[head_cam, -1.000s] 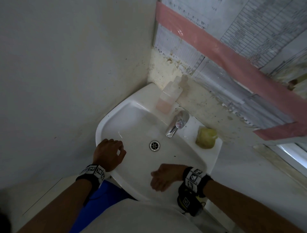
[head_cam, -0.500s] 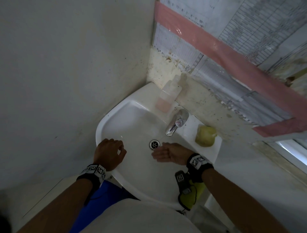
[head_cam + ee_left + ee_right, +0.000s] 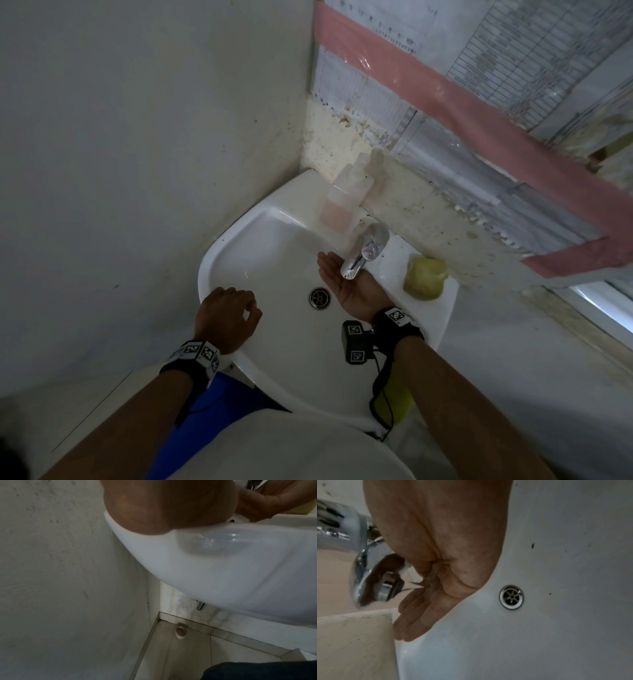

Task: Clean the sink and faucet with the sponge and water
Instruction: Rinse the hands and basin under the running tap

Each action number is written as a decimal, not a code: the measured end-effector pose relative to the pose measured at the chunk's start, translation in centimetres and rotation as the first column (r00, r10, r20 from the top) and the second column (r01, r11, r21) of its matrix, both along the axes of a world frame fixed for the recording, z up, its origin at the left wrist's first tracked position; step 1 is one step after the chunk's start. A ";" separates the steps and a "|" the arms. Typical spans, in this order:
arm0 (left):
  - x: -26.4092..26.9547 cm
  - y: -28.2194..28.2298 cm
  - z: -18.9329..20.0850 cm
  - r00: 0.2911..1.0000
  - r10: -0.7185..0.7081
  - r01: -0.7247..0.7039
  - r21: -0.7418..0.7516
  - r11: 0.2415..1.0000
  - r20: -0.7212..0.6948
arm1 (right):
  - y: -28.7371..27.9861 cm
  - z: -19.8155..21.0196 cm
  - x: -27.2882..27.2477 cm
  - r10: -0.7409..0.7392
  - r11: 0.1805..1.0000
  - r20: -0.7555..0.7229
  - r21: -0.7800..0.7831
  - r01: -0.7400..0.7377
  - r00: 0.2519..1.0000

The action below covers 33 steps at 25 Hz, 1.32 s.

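The white sink (image 3: pixel 219 253) is fixed in a wall corner, with a chrome faucet (image 3: pixel 364 251) at its back edge. A yellow sponge (image 3: pixel 424 279) lies on the ledge right of the faucet, untouched. My right hand (image 3: pixel 334 270) is held palm up with straight fingers right under the spout. In the right wrist view this hand (image 3: pixel 426 612) sits next to the faucet (image 3: pixel 373 582); I cannot tell whether water runs. My left hand (image 3: pixel 227 317) rests on the sink's front-left rim, fingers loosely curled and holding nothing. The left wrist view shows that hand (image 3: pixel 171 507) on the sink (image 3: pixel 223 568).
A clear soap bottle (image 3: pixel 346 202) with pink liquid stands at the back left of the ledge. The drain (image 3: pixel 320 297) lies just left of my right wrist. Walls close in on the left and behind. Dark specks dot the basin (image 3: pixel 556 628).
My right hand has moved from the sink's front edge across the basin, turned palm up and stopped under the spout. My left hand has stayed on the rim.
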<state>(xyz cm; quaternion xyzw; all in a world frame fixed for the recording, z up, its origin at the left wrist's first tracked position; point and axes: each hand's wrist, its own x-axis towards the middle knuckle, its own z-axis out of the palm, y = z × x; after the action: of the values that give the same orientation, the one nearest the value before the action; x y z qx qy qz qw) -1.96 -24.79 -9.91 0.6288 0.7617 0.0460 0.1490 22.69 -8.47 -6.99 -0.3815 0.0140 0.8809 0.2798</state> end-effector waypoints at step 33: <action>-0.1 -0.1 0.0 1.000 -0.015 0.015 0.022 1.000 0.004 | -0.6 -0.1 0.0 0.178 0.980 0.048 0.081 -0.181 0.983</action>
<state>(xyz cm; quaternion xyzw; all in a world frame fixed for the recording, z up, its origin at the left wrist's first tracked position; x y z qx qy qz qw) -2.03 -24.87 -9.93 0.6362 0.7561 0.0545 0.1438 22.64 -9.03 -7.08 -0.3866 -0.0637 0.8944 0.2156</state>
